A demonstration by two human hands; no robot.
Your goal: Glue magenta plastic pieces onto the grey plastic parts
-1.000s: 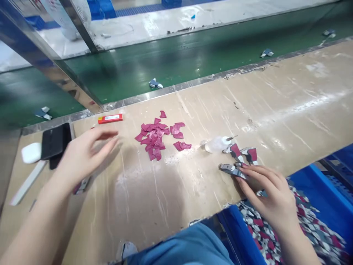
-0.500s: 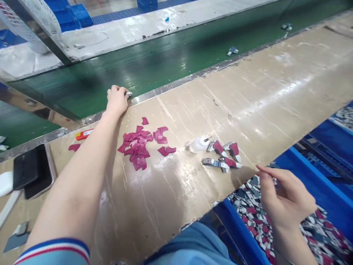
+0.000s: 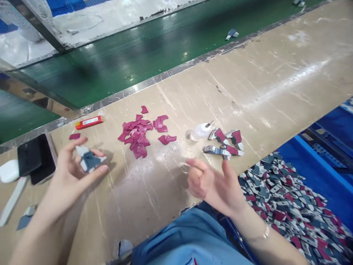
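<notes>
Grey piece (image 3: 91,160) now in left hand (image 3: 69,176)

Black device (image 3: 29,156) on phone (image 3: 49,162), white case (image 3: 9,171) beside.

The held piece (image 3: 90,160) looks matt, the tabletop (image 3: 187,97) glossy.

head: worn on head | faces forward and down | above bench, hands near
</notes>
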